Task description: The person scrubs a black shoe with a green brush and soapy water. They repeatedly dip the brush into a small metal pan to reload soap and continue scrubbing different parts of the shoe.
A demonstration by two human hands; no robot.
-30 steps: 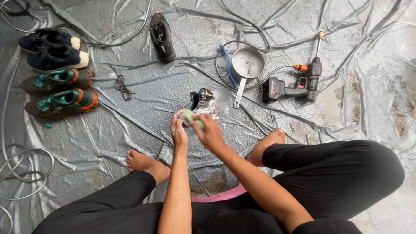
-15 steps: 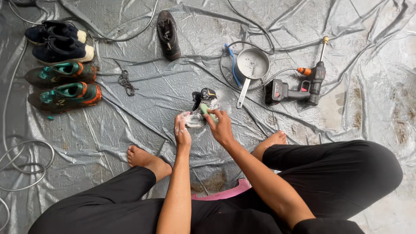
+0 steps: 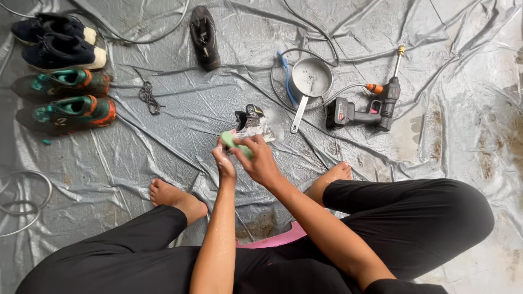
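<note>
where the two hands meet over the middle of the sheet, a pale green sponge (image 3: 233,142) sits pressed between them, its rounded end poking out to the left of the right hand (image 3: 257,160). the right hand's fingers (image 3: 246,146) are curled down over the sponge's top, closed on it. the left hand (image 3: 224,162) comes up from below, wet and soapy, its fingers drawn in narrow against the underside of the sponge; whether they grip it or only touch it i cannot tell. just beyond the sponge, touching or nearly touching the fingertips, lies a foamy black shoe (image 3: 251,122) with a bit of yellow at its top, on the crumpled grey plastic sheet (image 3: 185,136) that covers the floor.

further out, past the shoe and to the right, a small metal pan (image 3: 310,79) rests with its handle pointing back toward the hands, a blue brush (image 3: 285,73) beside its left rim. right of the pan lies a black cordless spray gun (image 3: 368,106) with an orange collar. a single black shoe (image 3: 204,37) lies at the far edge, a tangle of dark laces (image 3: 148,98) to its left below. far left, two dark shoes with pale soles (image 3: 57,43) sit above a teal and orange pair (image 3: 68,100). the person's bare feet and black trousers frame the near side.
</note>
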